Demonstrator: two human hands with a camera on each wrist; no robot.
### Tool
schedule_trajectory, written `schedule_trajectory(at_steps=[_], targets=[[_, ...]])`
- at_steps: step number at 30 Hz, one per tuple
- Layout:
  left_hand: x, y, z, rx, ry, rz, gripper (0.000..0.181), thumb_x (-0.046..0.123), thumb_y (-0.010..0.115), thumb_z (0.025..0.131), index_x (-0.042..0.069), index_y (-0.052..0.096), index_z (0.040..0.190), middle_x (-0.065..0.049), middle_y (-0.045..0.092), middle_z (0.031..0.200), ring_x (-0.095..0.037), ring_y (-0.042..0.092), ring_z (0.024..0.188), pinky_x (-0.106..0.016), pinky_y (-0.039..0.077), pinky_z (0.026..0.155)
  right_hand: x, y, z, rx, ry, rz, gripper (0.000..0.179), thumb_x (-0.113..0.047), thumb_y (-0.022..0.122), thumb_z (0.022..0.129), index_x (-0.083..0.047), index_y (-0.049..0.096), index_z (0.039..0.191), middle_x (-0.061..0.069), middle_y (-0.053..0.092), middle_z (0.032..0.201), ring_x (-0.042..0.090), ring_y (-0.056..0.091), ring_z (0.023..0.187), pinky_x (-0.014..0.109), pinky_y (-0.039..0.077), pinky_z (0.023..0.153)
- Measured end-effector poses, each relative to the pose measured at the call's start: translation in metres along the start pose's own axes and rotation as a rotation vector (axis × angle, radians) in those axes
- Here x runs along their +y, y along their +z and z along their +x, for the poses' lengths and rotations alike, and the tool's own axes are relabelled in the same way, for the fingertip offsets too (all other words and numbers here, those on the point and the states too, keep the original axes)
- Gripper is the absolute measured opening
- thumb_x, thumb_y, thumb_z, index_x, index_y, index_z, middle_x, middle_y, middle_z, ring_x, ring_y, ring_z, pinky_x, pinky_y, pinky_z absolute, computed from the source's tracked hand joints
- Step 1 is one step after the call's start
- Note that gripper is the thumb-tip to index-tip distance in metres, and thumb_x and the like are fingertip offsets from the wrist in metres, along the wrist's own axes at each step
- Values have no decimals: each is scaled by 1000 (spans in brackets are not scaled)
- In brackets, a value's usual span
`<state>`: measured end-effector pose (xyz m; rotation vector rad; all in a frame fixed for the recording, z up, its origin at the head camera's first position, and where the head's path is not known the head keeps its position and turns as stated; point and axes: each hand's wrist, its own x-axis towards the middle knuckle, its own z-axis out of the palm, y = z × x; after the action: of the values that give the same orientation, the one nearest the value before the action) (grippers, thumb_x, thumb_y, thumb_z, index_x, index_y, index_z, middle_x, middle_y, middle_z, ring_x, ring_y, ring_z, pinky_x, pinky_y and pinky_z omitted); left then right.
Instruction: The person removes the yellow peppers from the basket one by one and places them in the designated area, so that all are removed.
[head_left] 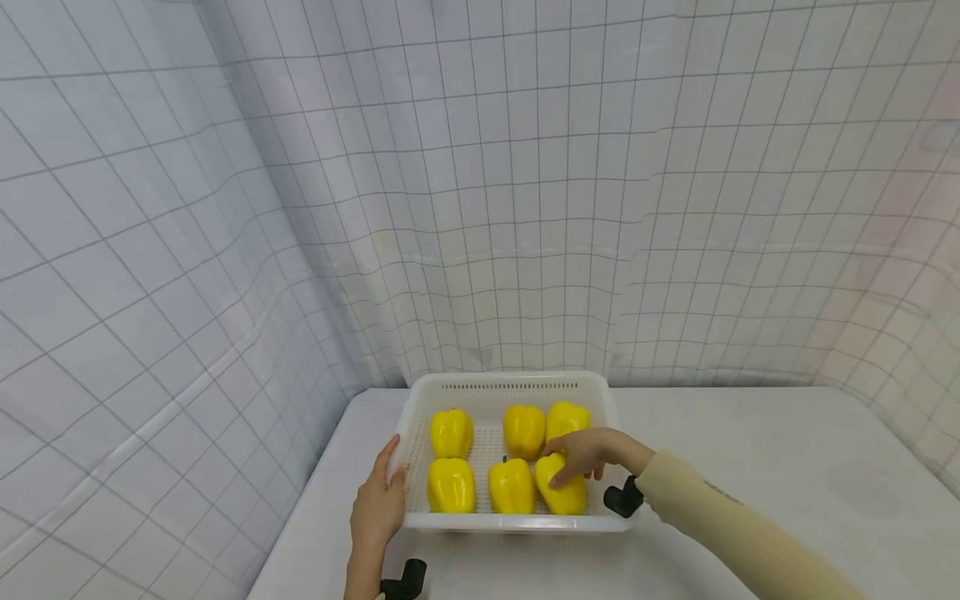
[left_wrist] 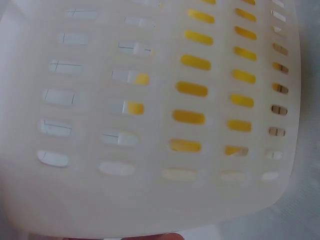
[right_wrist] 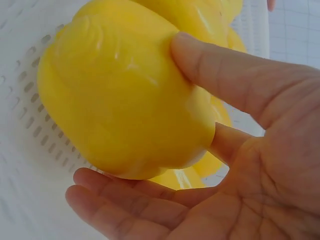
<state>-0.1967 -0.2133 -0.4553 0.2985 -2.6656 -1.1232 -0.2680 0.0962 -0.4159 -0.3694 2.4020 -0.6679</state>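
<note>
A white plastic basket (head_left: pixel 517 523) with slotted walls stands on the table, holding several yellow bell peppers. My right hand (head_left: pixel 588 452) reaches in from the right and grips the front-right bell pepper (head_left: pixel 567 497). In the right wrist view the thumb presses one side of that bell pepper (right_wrist: pixel 125 95), and the other fingers curve along its opposite side. At the basket's left side my left hand (head_left: pixel 377 504) holds the rim. Mostly the slotted wall (left_wrist: pixel 150 200) fills the left wrist view, with fingertips (left_wrist: pixel 170 236) just showing past its lower edge.
Other yellow peppers sit at the front left (head_left: pixel 451 486), front middle (head_left: pixel 512 487) and along the back (head_left: pixel 524 431). White table surface (head_left: pixel 735 467) stretches to the right. Grid-patterned curtains (head_left: pixel 510 208) hang behind and on both sides. A black wrist mount (head_left: pixel 624 497) sits by the right wrist.
</note>
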Motion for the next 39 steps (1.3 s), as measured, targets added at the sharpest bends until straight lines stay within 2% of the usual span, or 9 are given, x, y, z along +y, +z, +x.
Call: schedule_trajectory(at_steps=[8,14,21,26,31,35,39], targets=[[1,1,0,31,17,-1,47,20,43,98,15,39,145,-31,55,122,-31,59,74,-45,44,58,1,-2,-2,36,-37,9,50,-30,77,80,-19,59,125,1,56,103,25,53,79,46,47,74],[2,2,0,22,-1,-1,48,20,43,98,16,39,145,-30,55,123,-32,59,75,-45,44,59,6,-3,-3,35,-53,46,51,-31,77,79,-21,59,126,3,56,113,24,53,85,46,48,74],[-1,1,1,0,2,4,48,19,42,98,16,37,146,-31,53,126,-34,60,79,-47,44,60,10,-5,-8,24,-79,162,51,-30,76,80,-22,60,127,6,52,125,23,56,90,51,47,79],[0,0,0,-1,-1,-2,48,20,43,98,17,37,146,-30,53,125,-32,59,76,-44,43,58,11,-8,-13,32,-109,214,53,-29,76,80,-21,57,129,7,50,128,25,56,90,49,48,79],[1,0,-1,4,2,-5,48,20,43,98,17,38,146,-30,53,124,-33,60,77,-46,44,59,12,-10,-17,66,-151,255,56,-26,76,80,-20,55,132,9,47,133,23,55,96,44,49,78],[1,0,-1,0,-4,-5,48,20,43,98,16,37,146,-30,53,125,-34,60,79,-47,44,60,13,-12,-21,100,-186,265,63,-24,77,79,-19,51,136,12,50,127,22,55,93,42,49,76],[0,0,-1,7,5,-2,48,20,43,98,16,38,146,-31,53,125,-34,60,79,-47,44,60,14,-15,-25,154,-181,259,68,-27,80,76,-16,50,136,15,52,119,23,56,88,42,50,76]])
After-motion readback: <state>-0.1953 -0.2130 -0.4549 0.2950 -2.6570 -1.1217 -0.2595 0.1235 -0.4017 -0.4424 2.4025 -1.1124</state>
